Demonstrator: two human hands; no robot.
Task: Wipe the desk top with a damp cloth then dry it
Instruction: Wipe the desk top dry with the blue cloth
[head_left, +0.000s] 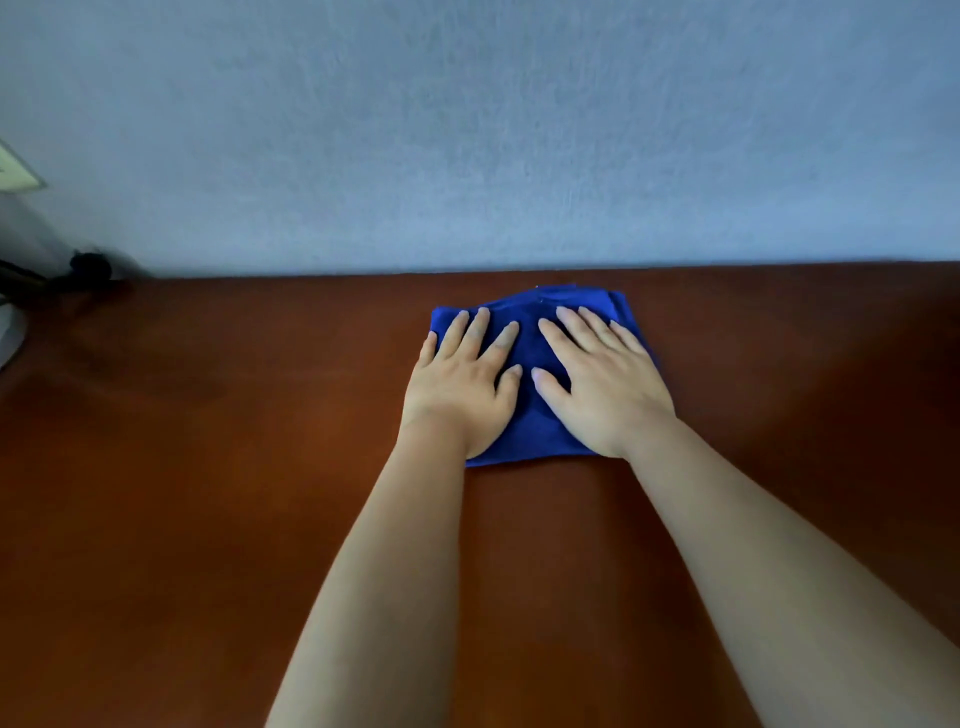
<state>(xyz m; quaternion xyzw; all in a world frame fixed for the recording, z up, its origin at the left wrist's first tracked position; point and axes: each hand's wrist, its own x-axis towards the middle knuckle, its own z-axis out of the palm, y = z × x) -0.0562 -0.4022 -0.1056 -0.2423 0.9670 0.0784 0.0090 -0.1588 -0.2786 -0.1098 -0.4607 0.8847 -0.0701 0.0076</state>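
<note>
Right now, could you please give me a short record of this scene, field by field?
surface: brown desk top, set against a blue-grey wall
cloth: blue cloth, folded, lying flat near the desk's far edge
left hand: flat on the cloth, fingers spread
right hand: flat on the cloth, fingers spread
far left: dark cables at the desk's corner
wet or dry: cannot tell

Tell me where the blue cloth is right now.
In the head view the cloth lies flat on the desk, right of centre near the wall, with the left hand and right hand pressing it.
</note>
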